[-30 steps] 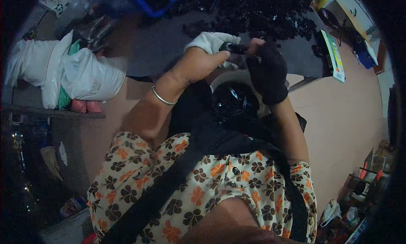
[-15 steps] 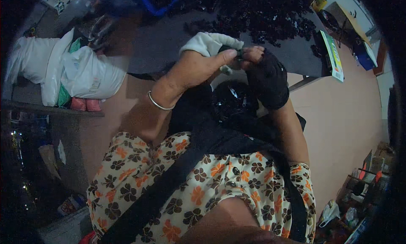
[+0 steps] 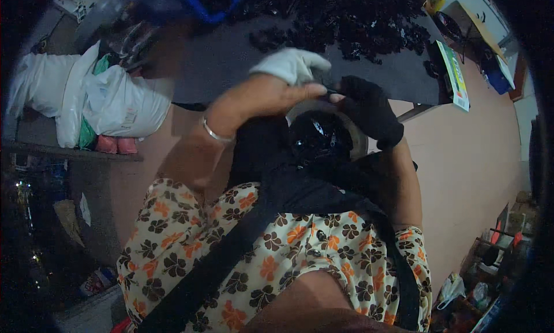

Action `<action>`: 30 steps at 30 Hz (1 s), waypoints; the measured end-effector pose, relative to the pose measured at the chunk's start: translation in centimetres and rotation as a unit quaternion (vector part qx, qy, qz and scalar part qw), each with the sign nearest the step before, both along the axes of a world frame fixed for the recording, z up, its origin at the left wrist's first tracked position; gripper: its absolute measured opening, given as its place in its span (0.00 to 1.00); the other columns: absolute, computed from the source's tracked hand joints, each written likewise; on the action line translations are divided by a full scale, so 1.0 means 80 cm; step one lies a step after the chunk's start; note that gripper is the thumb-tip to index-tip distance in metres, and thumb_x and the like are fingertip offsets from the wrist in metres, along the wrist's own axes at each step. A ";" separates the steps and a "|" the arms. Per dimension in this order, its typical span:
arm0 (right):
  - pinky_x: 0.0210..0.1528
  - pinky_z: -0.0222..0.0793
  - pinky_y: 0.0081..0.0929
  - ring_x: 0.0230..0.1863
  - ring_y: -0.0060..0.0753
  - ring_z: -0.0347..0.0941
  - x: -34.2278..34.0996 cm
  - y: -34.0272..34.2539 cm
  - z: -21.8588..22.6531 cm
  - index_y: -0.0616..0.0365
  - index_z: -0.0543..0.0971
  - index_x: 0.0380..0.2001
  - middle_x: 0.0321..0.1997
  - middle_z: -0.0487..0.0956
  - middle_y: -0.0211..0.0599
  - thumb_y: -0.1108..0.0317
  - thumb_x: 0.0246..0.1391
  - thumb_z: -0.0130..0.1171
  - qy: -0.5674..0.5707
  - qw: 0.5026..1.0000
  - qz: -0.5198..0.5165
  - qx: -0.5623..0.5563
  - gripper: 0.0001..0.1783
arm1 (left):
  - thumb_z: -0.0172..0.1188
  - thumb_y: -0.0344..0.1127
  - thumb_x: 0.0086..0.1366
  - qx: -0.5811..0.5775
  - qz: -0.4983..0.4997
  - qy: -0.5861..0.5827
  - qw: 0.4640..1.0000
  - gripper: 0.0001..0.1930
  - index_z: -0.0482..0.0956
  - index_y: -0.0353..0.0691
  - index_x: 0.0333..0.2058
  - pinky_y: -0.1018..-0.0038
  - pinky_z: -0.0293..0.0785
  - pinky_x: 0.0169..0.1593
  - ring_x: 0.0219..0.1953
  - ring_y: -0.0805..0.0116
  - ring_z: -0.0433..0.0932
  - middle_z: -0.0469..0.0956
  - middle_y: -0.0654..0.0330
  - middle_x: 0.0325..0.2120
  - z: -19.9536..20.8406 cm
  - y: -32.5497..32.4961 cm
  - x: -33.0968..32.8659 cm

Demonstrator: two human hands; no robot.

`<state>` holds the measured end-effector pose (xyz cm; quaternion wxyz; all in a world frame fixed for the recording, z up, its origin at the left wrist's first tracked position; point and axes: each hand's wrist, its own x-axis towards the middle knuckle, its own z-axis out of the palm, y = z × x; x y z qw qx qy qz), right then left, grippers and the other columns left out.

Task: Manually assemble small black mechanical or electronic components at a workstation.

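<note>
My left hand (image 3: 283, 82), in a white glove that leaves the thumb bare, is closed in a pinch near the table's front edge. Opposite it, my right hand (image 3: 369, 108) wears a black fingerless glove, its fingertips meeting the left thumb. Between the fingertips is a small dark piece (image 3: 330, 92), too small and blurred to name. Just below the hands, a round light-rimmed container (image 3: 361, 138) stands at my lap, with shiny black pieces (image 3: 320, 138) inside it.
A dark table (image 3: 213, 62) ahead bears a heap of small black parts (image 3: 358, 30) and a blue-edged tray (image 3: 216, 15). Stuffed white plastic bags (image 3: 127, 105) sit on a shelf at left. A green and white box (image 3: 453, 76) stands at the table's right edge.
My hands have shifted slightly, the right one outward and a little down. The left thumb has slid right, and more of the container below now shows. The fingertips stay together.
</note>
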<state>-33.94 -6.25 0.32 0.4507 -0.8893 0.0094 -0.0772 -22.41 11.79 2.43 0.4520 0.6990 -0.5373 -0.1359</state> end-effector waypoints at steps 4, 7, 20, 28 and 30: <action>0.37 0.68 0.32 0.34 0.44 0.74 0.017 -0.047 -0.016 0.58 0.76 0.36 0.33 0.77 0.44 0.65 0.44 0.58 -0.108 0.955 -0.152 -0.229 0.14 | 0.56 0.39 0.55 0.073 0.162 -0.260 0.949 0.13 0.76 0.42 0.38 0.66 0.71 0.40 0.34 0.52 0.75 0.76 0.50 0.35 -0.007 -0.051 0.081; 0.39 0.68 0.36 0.38 0.51 0.72 0.041 -0.057 -0.018 0.54 0.76 0.36 0.37 0.75 0.47 0.66 0.42 0.57 -0.150 0.941 -0.168 -0.254 0.14 | 0.56 0.40 0.54 0.070 0.225 -0.288 0.928 0.11 0.78 0.43 0.35 0.58 0.71 0.41 0.37 0.49 0.74 0.76 0.51 0.33 -0.012 -0.094 0.139; 0.44 0.67 0.38 0.43 0.51 0.69 0.055 -0.069 -0.013 0.50 0.71 0.46 0.44 0.72 0.49 0.66 0.41 0.56 -0.086 0.943 -0.197 -0.256 0.23 | 0.56 0.37 0.53 0.144 0.290 -0.331 0.886 0.11 0.77 0.40 0.34 0.61 0.71 0.41 0.37 0.51 0.74 0.76 0.52 0.31 -0.034 -0.118 0.161; 0.41 0.66 0.45 0.40 0.56 0.70 0.052 -0.076 -0.011 0.47 0.67 0.52 0.52 0.66 0.50 0.64 0.45 0.53 -0.003 0.911 -0.202 -0.359 0.26 | 0.58 0.32 0.52 -0.038 0.237 -0.140 0.961 0.12 0.77 0.38 0.36 0.70 0.72 0.36 0.26 0.56 0.76 0.77 0.52 0.26 -0.018 -0.039 0.098; 0.42 0.66 0.45 0.41 0.56 0.70 0.053 -0.081 -0.019 0.47 0.67 0.52 0.53 0.66 0.50 0.64 0.46 0.52 -0.047 0.920 -0.191 -0.340 0.25 | 0.57 0.28 0.54 -0.059 0.203 -0.192 0.958 0.13 0.75 0.38 0.40 0.77 0.72 0.30 0.24 0.73 0.75 0.76 0.58 0.24 -0.029 -0.025 0.095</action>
